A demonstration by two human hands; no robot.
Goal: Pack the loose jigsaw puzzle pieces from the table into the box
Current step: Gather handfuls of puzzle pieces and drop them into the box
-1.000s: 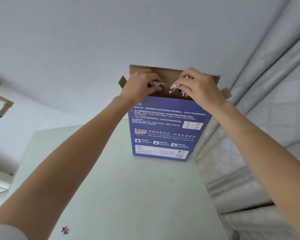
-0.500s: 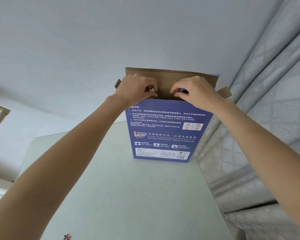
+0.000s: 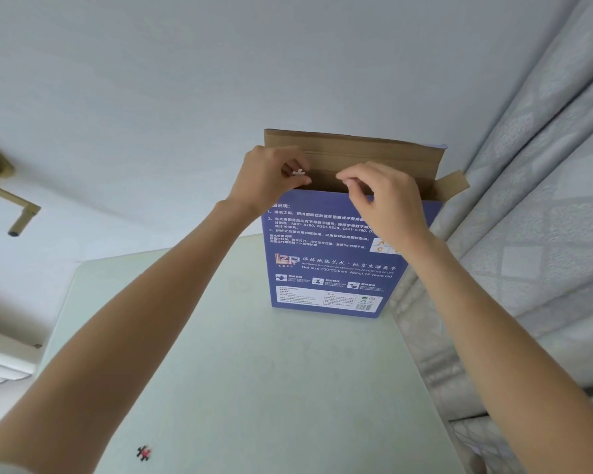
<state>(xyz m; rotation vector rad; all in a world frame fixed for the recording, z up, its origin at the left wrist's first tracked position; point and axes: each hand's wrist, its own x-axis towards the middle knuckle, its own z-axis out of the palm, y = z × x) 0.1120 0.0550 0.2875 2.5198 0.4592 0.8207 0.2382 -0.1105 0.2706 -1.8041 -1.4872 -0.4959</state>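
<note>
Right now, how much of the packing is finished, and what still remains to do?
Done: most of the table shows no pieces. In hand: both hands are at the open top of the box; the left hand pinches a pale piece, while the right hand shows no piece. Left: one red piece lies near the table's front edge.

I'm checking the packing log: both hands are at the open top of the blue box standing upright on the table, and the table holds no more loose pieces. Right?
Not quite. The head view shows one loose puzzle piece on the table. The left hand, right hand and blue box are as you say.
</note>
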